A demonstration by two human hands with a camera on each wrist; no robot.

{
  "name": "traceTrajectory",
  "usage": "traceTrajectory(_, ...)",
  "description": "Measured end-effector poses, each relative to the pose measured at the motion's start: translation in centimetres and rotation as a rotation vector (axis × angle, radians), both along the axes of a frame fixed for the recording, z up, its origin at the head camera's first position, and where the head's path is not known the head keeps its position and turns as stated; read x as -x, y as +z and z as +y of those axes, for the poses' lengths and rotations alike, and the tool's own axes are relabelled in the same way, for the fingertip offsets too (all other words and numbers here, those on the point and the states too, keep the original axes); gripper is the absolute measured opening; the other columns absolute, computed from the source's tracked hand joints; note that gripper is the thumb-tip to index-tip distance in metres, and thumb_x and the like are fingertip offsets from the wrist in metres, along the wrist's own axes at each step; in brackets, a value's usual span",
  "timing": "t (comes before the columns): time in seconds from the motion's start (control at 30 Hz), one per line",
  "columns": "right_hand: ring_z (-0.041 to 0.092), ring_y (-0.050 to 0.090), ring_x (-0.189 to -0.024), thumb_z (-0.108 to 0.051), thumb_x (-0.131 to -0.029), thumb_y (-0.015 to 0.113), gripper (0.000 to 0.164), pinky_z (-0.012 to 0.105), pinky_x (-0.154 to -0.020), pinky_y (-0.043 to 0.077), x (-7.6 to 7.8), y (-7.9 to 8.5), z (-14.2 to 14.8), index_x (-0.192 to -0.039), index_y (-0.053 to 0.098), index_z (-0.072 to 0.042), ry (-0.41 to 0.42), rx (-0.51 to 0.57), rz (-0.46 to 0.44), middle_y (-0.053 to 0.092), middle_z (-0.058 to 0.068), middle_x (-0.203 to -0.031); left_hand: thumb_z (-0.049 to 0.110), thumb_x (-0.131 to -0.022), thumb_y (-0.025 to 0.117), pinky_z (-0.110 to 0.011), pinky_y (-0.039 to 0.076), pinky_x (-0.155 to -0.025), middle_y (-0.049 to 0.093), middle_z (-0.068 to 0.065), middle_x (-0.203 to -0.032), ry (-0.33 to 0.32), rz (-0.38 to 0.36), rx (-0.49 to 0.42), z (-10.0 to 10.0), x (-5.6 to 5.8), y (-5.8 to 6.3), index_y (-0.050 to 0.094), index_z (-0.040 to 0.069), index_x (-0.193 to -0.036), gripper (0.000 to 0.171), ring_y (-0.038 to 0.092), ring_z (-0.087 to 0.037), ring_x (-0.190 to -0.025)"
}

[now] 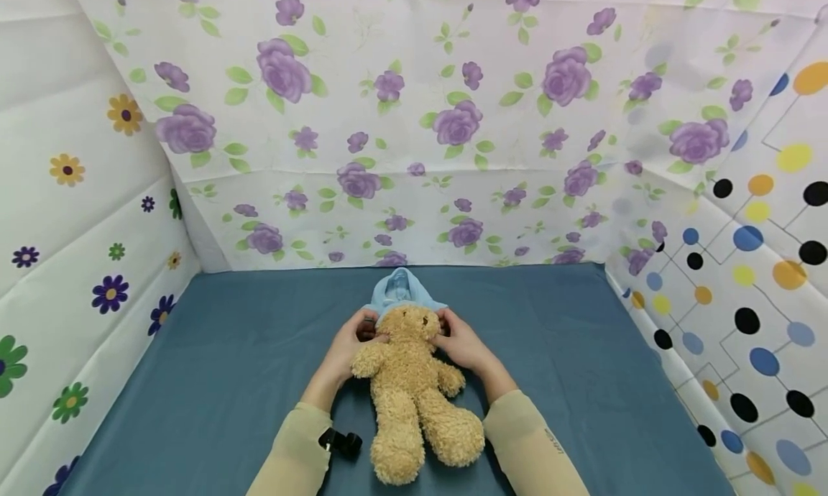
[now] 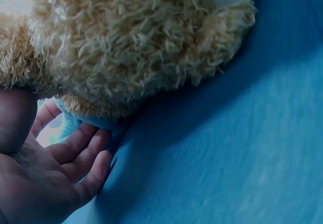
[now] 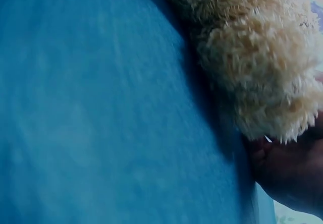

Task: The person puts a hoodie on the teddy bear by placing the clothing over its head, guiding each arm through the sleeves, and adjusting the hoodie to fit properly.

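Observation:
A curly tan teddy bear (image 1: 407, 366) lies on its back, legs toward me. Over the top of its head sits a light-blue doll garment (image 1: 420, 291), its upper end gaping in a small opening. My left hand (image 1: 346, 348) holds the garment's edge at the left of the head, thumb near the bear's neck. In the left wrist view, that hand's bent fingers (image 2: 83, 151) reach under the head, against the blue fabric. Opposite, my right hand (image 1: 464, 343) grips the garment's right edge beside the bear's cheek. The right wrist view shows this hand partly hidden behind the fur.
A dark blue-green cloth (image 1: 259, 323) covers the table. Sheets with purple roses (image 1: 359, 180), small flowers and coloured dots hang at the back and sides. A black strap device (image 1: 339, 443) is on the left sleeve.

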State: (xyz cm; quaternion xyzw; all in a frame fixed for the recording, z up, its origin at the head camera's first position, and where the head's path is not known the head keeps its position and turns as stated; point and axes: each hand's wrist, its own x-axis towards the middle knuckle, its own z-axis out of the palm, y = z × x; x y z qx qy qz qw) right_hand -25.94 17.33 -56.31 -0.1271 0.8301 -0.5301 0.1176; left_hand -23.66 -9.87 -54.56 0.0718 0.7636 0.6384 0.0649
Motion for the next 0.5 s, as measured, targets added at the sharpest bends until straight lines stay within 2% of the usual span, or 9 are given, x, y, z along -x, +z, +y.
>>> traceTrajectory(0.17,0.02,0.052,-0.082,-0.01,-0.103,0.069,0.021,0.04,-0.074,0.044,-0.3,0.2,-0.3,-0.121,0.058,-0.012,-0.058,-0.05,0.018,0.057,0.006,-0.098,0.007,-0.097,0.079,-0.041,0.043,-0.083,0.059,-0.012,-0.102,0.006,0.027,-0.034,0.2,-0.2,-0.5,0.063,0.004,-0.113,0.023,0.054,-0.027,-0.091)
traceTrajectory(0.3,0.02,0.048,-0.077,-0.008,-0.098,0.075,0.019,0.039,-0.072,0.04,-0.4,0.3,-0.6,-0.108,0.06,-0.013,-0.09,-0.075,0.06,0.052,0.005,-0.089,0.004,-0.096,0.079,-0.038,0.043,-0.081,0.058,-0.012,-0.099,0.0,0.039,-0.039,0.2,-0.2,-0.7,0.062,0.003,-0.109,0.02,0.053,-0.026,-0.089)
traceTrajectory(0.5,0.019,0.042,-0.071,-0.002,-0.09,0.074,0.021,0.039,-0.069,0.036,-0.5,0.9,-1.1,-0.092,0.056,-0.013,-0.101,-0.053,0.061,0.045,0.004,-0.081,0.0,-0.095,0.077,-0.034,0.043,-0.078,0.057,-0.013,-0.096,-0.009,0.059,-0.039,0.0,-0.3,-0.6,0.062,0.002,-0.103,0.016,0.052,-0.026,-0.086)
